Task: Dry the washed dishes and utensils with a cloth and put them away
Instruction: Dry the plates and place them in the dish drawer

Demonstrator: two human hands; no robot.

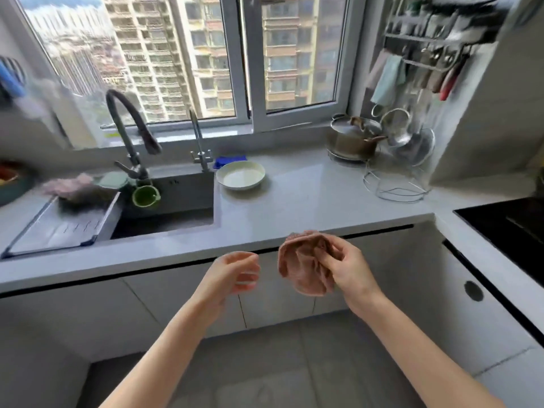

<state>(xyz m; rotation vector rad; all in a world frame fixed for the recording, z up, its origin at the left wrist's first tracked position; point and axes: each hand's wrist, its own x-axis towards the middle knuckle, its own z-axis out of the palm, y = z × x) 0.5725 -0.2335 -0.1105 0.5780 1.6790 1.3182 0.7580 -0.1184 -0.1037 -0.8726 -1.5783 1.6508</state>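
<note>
My right hand (pixel 344 267) grips a crumpled pinkish-brown cloth (pixel 303 265) in front of the counter edge. My left hand (pixel 238 270) hovers just left of the cloth with loosely curled fingers, holding nothing. A pale shallow dish (pixel 240 175) sits on the grey counter (pixel 309 201) right of the sink (pixel 167 213). A green cup (pixel 146 196) sits at the sink's back left, under the faucet. Another pinkish cloth (pixel 69 185) lies on a drain tray (pixel 61 228) over the sink's left side.
A black faucet (pixel 129 125) arches over the sink; a blue cloth (pixel 231 159) lies behind the dish. A lidded pot (pixel 354 136), strainers and a wire stand (pixel 396 184) fill the back right corner under a wall rack (pixel 426 54). A black cooktop (pixel 506 225) lies at the right.
</note>
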